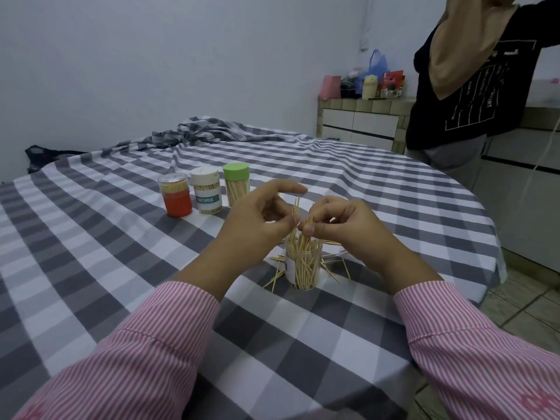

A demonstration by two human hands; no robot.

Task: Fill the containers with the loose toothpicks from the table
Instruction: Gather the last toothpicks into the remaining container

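1. Both hands were raised together over an open clear container (303, 268) that stood on the table (121, 268), which was covered by a grey-and-white checked cloth.
2. The left hand (260, 219) had its thumb and curled fingers pinched on a few upright toothpicks (296, 207), with the index finger stretched out above them.
3. The right hand (342, 225) was also curled, thumb and fingers pinching a small bunch of toothpicks (307, 227) just above the container's mouth.
4. The container was already packed with toothpicks standing on end, several tips poking above its rim. It bore a white label on its left side.
5. Loose toothpicks (274, 278) lay scattered on the cloth around the container's base, to the left and to the right of it.
6. Farther back and to the left stood three closed containers in a row, all showing toothpicks inside: an orange-bodied one with a clear cap (175, 194), a white-capped one (206, 189) labelled TOOTHPICK, and a green-capped one (236, 184).
7. Both forearms wore pink-and-white striped sleeves (136, 344).
8. A second person in a dark top (472, 86) stood at the far right, beside a tiled counter (363, 116) holding bags and bottles.
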